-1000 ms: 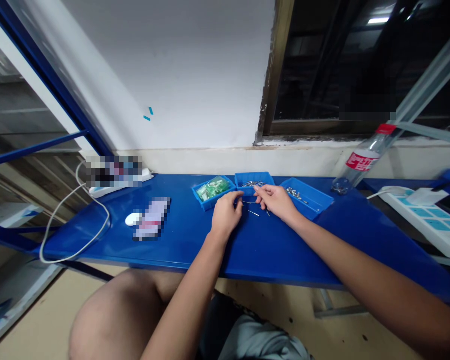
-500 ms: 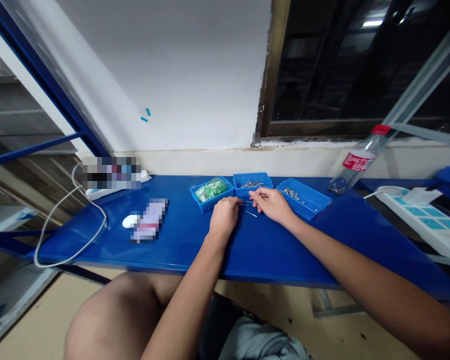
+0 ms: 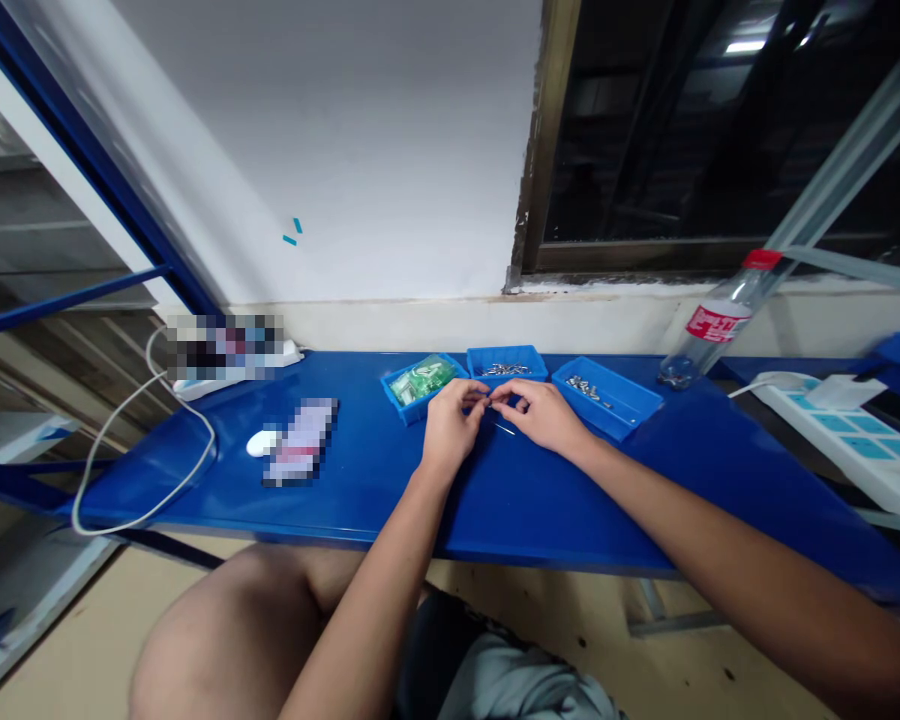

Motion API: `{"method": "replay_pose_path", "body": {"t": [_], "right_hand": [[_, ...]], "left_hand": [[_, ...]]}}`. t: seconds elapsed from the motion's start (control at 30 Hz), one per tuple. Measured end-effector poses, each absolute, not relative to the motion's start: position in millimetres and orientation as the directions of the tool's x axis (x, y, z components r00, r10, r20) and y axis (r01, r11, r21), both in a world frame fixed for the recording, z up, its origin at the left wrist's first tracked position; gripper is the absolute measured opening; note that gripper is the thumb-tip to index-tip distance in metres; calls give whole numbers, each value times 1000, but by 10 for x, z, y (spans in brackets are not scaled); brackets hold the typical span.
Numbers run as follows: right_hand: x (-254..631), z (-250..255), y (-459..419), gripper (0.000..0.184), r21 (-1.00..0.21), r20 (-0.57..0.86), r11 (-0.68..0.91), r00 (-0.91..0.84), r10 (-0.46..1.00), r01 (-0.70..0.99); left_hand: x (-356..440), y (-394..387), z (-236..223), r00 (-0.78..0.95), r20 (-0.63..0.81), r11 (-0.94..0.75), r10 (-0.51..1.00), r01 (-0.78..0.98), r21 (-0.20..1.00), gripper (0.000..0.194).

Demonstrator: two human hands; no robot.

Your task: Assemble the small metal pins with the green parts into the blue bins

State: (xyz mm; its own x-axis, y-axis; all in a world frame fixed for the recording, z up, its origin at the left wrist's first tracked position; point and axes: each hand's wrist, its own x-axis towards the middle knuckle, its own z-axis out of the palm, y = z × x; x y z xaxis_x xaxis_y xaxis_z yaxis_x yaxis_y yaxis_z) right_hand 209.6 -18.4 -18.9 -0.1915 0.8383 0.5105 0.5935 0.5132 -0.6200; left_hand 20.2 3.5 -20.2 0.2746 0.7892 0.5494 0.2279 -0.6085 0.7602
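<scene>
My left hand (image 3: 454, 418) and my right hand (image 3: 538, 412) meet fingertip to fingertip above the blue table, both closed in a pinch. Whatever sits between their fingertips is too small to make out. Just below them a thin silver pin-like piece (image 3: 504, 428) lies on the tabletop. Behind my hands stands a blue bin (image 3: 506, 356) of small metal parts. Left of it, another blue bin (image 3: 405, 412) holds green and clear plastic packets (image 3: 424, 378). To the right, a third blue bin (image 3: 630, 408) contains small metal fittings (image 3: 586, 390).
A clear bottle (image 3: 712, 325) with a red cap stands at the right rear, beside a white power strip (image 3: 855, 430). On the left are a white oval object (image 3: 262, 443), a blurred-out item (image 3: 300, 442) and a looping white cable (image 3: 211, 440).
My hands have come together; the right one moved left and its fingertips now meet the left's. Thin pieces that showed between the hands are now hidden.
</scene>
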Motion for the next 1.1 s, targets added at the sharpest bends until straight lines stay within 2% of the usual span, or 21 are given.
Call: {"method": "replay_pose_path", "body": {"t": [0.37, 0.53, 0.67, 0.8, 0.93, 1.1], "right_hand": [[2136, -189, -172, 14, -529, 581, 557, -206, 788, 640], [2099, -174, -185, 8, -587, 548, 510, -155, 822, 628], [2094, -186, -173, 10, -627, 520, 472, -119, 846, 620], [2132, -218, -132, 16, -692, 496, 429, -50, 867, 581], [2166, -248, -100, 22, -805, 423, 341, 68, 904, 485], [2151, -237, -115, 47, -839, 431, 368, 74, 900, 401]], "left_hand": [[214, 2, -163, 229, 535, -572, 813, 141, 808, 14], [217, 1, -174, 240, 474, -501, 847, 65, 863, 17], [232, -14, -161, 252, 478, -502, 842, 41, 864, 25], [242, -37, -138, 223, 520, -556, 824, 147, 818, 31], [234, -44, -126, 213, 531, -572, 820, 281, 770, 26], [209, -30, -141, 258, 533, -591, 806, 392, 705, 24]]}}
